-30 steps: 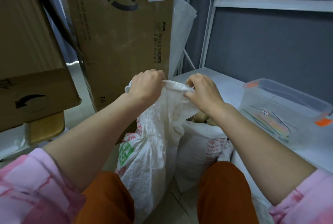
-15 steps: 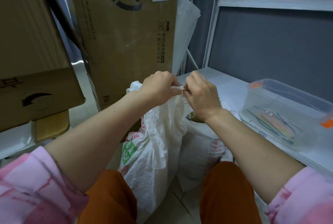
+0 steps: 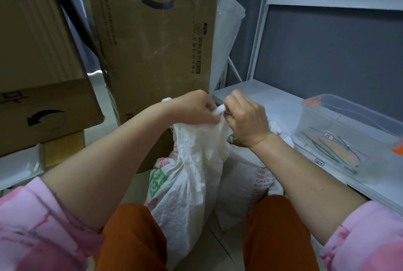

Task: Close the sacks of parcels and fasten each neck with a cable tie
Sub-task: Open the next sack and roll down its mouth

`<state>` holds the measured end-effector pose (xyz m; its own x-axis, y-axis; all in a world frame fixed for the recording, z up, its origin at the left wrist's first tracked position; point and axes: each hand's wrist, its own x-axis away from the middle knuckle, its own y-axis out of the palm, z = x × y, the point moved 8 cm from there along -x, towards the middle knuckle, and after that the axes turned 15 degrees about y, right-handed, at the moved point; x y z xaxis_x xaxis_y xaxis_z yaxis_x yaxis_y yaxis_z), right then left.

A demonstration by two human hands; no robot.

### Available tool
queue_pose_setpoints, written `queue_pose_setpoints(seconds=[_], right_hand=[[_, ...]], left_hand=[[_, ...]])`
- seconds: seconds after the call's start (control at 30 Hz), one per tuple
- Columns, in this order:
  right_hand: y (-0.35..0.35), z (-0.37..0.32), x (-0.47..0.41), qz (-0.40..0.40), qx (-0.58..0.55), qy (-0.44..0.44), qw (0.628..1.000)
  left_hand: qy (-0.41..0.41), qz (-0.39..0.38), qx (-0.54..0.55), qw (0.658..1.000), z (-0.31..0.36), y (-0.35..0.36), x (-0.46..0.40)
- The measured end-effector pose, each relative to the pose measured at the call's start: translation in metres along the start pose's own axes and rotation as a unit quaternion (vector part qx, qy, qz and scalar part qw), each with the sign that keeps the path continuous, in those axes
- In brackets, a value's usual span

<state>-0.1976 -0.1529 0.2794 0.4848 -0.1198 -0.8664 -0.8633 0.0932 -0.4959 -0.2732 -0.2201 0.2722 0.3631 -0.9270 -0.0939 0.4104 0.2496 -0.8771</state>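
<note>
Pinching sack (image 3: 196, 161) neck: left hand (image 3: 192, 107), right hand (image 3: 246, 118) | cardboard box (image 3: 152, 42) behind | clear bin (image 3: 349, 135) right

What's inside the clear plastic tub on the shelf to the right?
Through the wall of the clear tub a loose bundle of thin coloured cable ties lies on its bottom. Small numbered labels stick to its side. How many ties there are is too blurred to tell.

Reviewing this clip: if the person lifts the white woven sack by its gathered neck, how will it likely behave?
The white woven plastic sack looks floppy: its cloth creases and bunches where the left hand and right hand grip the neck. Its bulging lower body suggests some weight, so it would probably sag and swing. The weave seems glossy, so perhaps slippery in the grip.
</note>
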Motion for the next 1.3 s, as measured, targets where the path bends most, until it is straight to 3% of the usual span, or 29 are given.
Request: queue_pose_setpoints(seconds=[0.07, 0.13, 0.27, 0.4, 0.53, 0.77, 1.03, 1.3], right_hand=[[-0.002, -0.001, 0.003, 0.016, -0.006, -0.016, 1.000], [0.002, 0.001, 0.004, -0.004, -0.009, -0.018, 1.000], [0.031, 0.018, 0.004, -0.180, -0.107, 0.086, 0.974], [0.035, 0.031, -0.004, -0.229, -0.199, 0.196, 0.932], [0.039, 0.026, -0.003, -0.293, -0.169, 0.201, 0.919], [0.028, 0.011, 0.002, -0.217, -0.038, 0.098, 0.970], [0.023, 0.004, 0.004, -0.155, -0.027, 0.042, 0.987], [0.005, 0.008, 0.003, -0.052, -0.015, 0.006, 0.999]], left_hand=[[-0.012, -0.003, 0.074, 0.997, -0.004, -0.001, 0.002], [-0.017, 0.027, 0.062, 0.998, -0.013, -0.006, 0.000], [-0.016, 0.106, -0.124, 0.986, -0.020, -0.017, -0.001], [0.036, 0.143, -0.225, 0.963, -0.010, -0.017, -0.002], [0.068, 0.172, -0.251, 0.950, -0.006, -0.014, -0.002], [-0.015, 0.149, -0.301, 0.942, -0.033, -0.014, -0.003], [0.000, 0.153, -0.363, 0.919, -0.030, -0.007, -0.002], [0.019, 0.227, -0.347, 0.910, -0.017, -0.017, 0.005]])
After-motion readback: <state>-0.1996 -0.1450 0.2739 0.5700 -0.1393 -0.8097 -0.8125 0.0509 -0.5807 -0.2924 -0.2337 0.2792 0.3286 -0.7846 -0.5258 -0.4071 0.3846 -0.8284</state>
